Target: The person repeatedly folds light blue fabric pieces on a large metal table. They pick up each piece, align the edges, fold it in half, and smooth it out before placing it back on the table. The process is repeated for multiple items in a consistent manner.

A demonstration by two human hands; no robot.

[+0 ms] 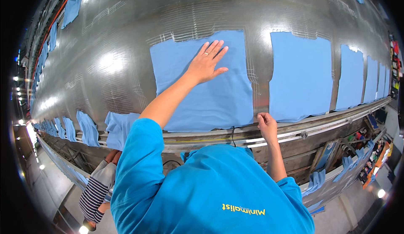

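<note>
A light blue fabric panel lies on the long grey table in front of me, its near edge along the metal rail. My left hand rests flat on the panel's upper part, fingers spread, with a ring on one finger. My right hand is at the panel's near right corner, just above the rail. Its fingers are curled and pinched together; whether cloth is between them is too small to tell. Another blue fabric panel lies flat to the right, a narrow strip of table between the two.
The dark grey table carries pale printed outlines. Further blue panels run off to the right. On the left, loose blue pieces hang over the near edge. A metal rail borders it. A person in a striped top stands at lower left.
</note>
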